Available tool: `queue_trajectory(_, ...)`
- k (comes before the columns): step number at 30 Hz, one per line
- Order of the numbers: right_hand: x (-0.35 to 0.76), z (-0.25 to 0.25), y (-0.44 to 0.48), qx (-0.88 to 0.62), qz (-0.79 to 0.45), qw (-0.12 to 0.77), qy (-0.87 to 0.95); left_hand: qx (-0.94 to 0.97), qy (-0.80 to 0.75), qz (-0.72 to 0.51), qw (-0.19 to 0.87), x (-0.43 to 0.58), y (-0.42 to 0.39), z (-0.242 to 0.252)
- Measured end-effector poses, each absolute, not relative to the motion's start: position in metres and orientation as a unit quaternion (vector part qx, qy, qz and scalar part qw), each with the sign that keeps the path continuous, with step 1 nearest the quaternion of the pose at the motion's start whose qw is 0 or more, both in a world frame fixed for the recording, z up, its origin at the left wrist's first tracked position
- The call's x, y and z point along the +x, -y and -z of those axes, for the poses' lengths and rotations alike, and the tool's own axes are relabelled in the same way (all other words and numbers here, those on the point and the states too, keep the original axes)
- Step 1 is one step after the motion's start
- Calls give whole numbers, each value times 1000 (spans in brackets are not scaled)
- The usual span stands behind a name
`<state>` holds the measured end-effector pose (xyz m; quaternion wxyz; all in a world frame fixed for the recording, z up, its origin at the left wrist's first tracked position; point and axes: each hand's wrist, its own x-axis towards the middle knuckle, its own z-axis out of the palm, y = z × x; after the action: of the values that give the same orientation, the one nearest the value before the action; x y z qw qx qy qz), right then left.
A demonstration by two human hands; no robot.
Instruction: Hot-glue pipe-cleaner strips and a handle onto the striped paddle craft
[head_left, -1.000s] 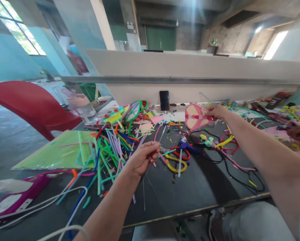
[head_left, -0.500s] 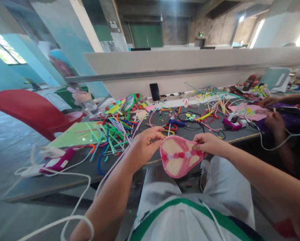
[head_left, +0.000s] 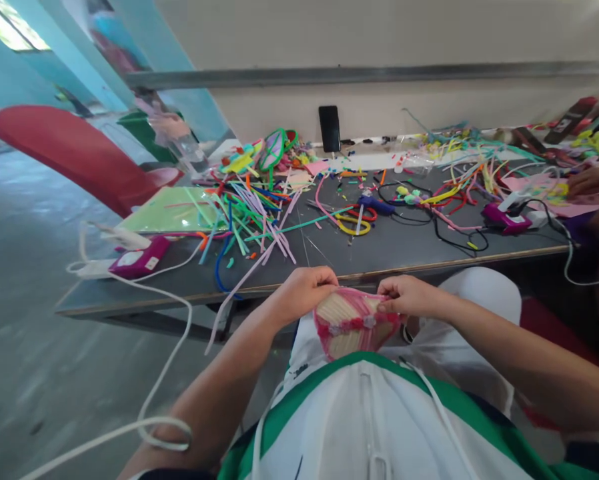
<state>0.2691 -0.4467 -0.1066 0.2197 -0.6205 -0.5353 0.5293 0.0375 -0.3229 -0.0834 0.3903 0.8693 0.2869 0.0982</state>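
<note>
A rounded pink-and-cream craft piece (head_left: pixel 347 320), apparently made of fuzzy pipe cleaners, is held low over my lap, close to my shirt. A darker pink band with pale tufts crosses its middle. My left hand (head_left: pixel 309 291) pinches its upper left edge. At the upper right edge, my right hand (head_left: pixel 407 295) has its fingers closed on the same piece. The shirt hem hides the lower end of the piece. Just beyond my hands runs the table's front edge (head_left: pixel 394 272).
Loose pipe cleaners (head_left: pixel 249 213) lie in a heap at left, some overhanging the edge. Behind are a blue glue gun (head_left: pixel 377 205), scissors (head_left: pixel 359 225) and a propped phone (head_left: pixel 329 129). A white cable (head_left: pixel 184 347) loops at left. Another person's hand (head_left: pixel 592 181) is at far right.
My view has tipped downward. The craft piece has come nearer to my body and tilts flatter, both hands still gripping its upper edges.
</note>
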Motion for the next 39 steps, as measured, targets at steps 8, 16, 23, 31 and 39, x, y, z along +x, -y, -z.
queue_trajectory(8,281,87,446,-568,-602,178,532,876,-268,-81,394,36,318,78)
queue_trajectory(16,289,94,438,-536,-644,198,509,911,-222,-48,345,41,312,62)
queue_trajectory(23,291,102,436,-530,-648,204,507,930,-189,-37,314,43,310,61)
queue_trajectory(31,291,101,436,-545,-627,199,520,927,-187,28,324,52,307,47)
queue_trajectory(39,288,105,432,-561,-576,197,561,920,-207,30,333,56,305,54)
